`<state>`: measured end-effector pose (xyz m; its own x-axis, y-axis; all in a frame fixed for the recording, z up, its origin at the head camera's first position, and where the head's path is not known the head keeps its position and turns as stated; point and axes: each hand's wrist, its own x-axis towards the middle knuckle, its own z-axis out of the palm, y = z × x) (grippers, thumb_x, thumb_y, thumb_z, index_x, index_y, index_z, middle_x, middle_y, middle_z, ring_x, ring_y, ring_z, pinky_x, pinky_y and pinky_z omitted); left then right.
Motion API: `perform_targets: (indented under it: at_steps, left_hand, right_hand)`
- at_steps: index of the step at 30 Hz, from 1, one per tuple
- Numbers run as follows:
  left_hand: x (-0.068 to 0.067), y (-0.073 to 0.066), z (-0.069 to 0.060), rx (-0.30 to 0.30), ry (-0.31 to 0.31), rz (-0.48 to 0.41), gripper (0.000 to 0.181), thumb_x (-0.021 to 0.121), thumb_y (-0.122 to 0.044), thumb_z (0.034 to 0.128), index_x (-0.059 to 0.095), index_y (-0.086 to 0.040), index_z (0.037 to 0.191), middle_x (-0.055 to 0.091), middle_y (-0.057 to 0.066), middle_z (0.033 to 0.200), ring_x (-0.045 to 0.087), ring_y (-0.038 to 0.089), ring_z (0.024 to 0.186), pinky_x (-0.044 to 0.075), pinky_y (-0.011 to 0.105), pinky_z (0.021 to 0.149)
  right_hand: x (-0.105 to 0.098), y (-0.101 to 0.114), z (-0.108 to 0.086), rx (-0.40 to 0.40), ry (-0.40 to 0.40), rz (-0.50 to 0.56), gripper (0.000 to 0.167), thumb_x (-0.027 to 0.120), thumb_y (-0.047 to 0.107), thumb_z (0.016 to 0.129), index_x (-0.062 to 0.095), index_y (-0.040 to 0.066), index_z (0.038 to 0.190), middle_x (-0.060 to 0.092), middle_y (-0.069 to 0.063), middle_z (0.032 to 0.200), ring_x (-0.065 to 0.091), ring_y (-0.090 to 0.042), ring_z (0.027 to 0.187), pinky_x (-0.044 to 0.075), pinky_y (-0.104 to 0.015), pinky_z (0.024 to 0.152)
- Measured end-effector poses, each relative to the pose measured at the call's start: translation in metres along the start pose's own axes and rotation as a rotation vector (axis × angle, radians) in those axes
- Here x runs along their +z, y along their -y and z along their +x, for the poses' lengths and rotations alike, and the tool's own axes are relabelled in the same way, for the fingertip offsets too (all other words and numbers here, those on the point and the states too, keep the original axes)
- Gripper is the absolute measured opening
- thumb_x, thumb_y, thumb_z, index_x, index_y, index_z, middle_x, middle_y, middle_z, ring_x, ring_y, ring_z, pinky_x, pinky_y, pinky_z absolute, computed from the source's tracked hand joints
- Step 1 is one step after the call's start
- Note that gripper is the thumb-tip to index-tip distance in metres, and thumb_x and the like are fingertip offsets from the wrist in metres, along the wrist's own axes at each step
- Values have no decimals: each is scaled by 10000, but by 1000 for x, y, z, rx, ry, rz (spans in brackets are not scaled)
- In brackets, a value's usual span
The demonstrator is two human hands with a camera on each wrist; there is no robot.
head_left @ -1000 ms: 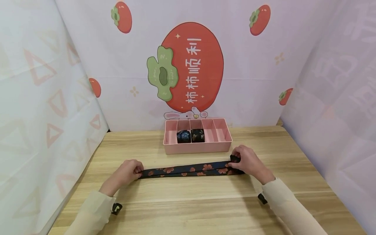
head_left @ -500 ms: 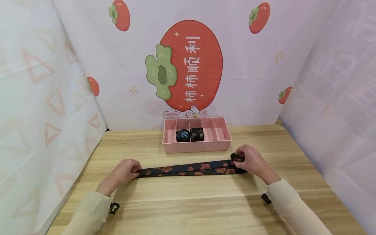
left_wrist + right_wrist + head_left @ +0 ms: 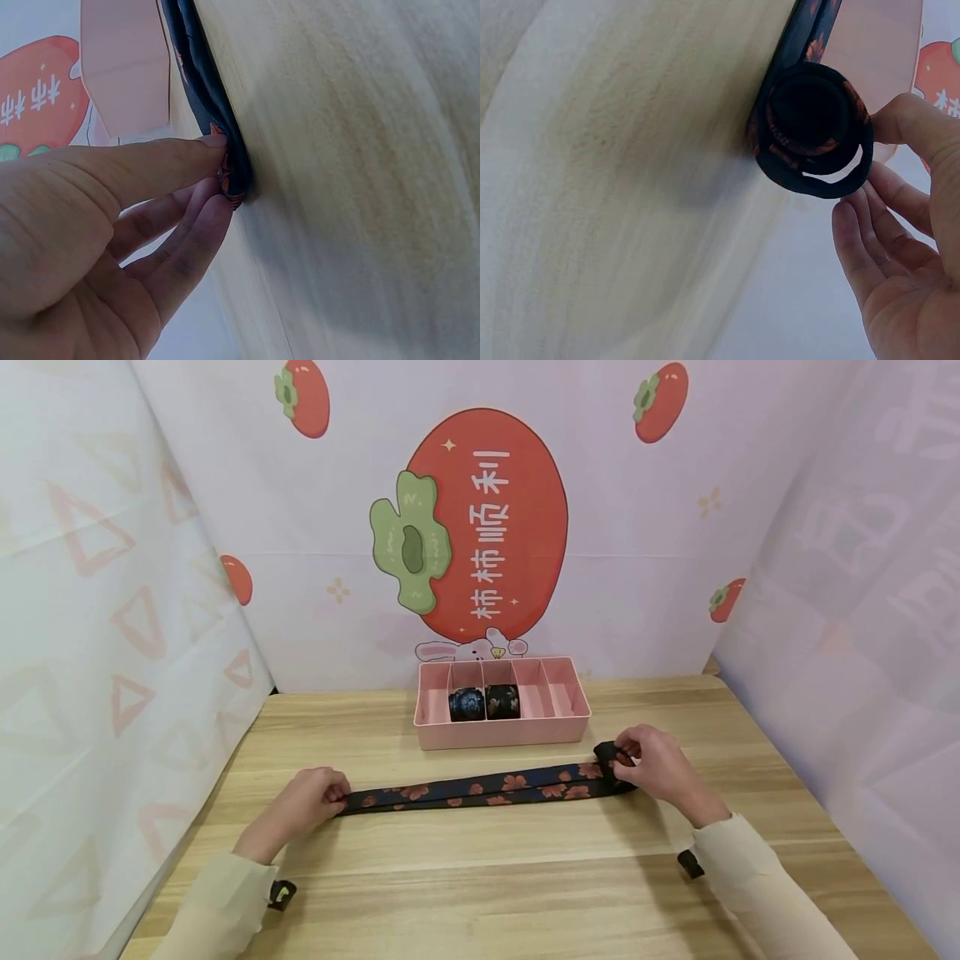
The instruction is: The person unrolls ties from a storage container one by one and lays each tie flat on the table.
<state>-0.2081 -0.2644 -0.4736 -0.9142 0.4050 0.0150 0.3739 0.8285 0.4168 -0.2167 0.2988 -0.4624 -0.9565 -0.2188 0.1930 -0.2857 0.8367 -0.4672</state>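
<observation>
A dark necktie [image 3: 480, 791] with orange flowers stretches sideways across the table, folded lengthwise into a narrow band. At its left end, my left hand [image 3: 303, 806] pinches the fabric between thumb and fingers. The left wrist view shows the thumb and fingers of that hand [image 3: 135, 217] on the tie's tip [image 3: 225, 150]. My right hand [image 3: 663, 772] pinches the other end, which is curled up into a loop. In the right wrist view, the loop [image 3: 810, 127] stands on edge as a round coil, and the right thumb and fingers [image 3: 907, 202] hold its outer layer.
Behind the tie stands a pink divided box [image 3: 502, 735]. Two rolled dark patterned ties sit in it, a blue one [image 3: 467, 703] and a floral one [image 3: 502, 702], in neighbouring compartments. White printed cloth [image 3: 637, 527] walls the table [image 3: 480, 893] at the back and sides.
Both hands have drawn slightly apart, the left to the left and the right to the right. The tie's right end has turned up into a clearer loop.
</observation>
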Motion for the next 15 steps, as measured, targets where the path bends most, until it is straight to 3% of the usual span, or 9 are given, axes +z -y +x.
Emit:
perform_targets:
  at_steps: [7,15]
  left_hand:
    - [-3,-4,-1,1,1,-7,153,832,63,825,747,-48,886,702,22,838,603,102,752,533,266,659]
    - [-3,-5,-1,12,-4,-9,163,830,76,817,738,-47,872,696,20,824,603,104,746,531,261,653]
  right_hand:
    - [-1,7,5,-18,5,-9,225,827,99,846,744,3,1032,690,-100,949,638,-203,839,552,-366,748]
    - [11,19,14,-122,8,-26,217,873,73,823,739,11,981,686,-94,921,611,-176,818,577,-382,751]
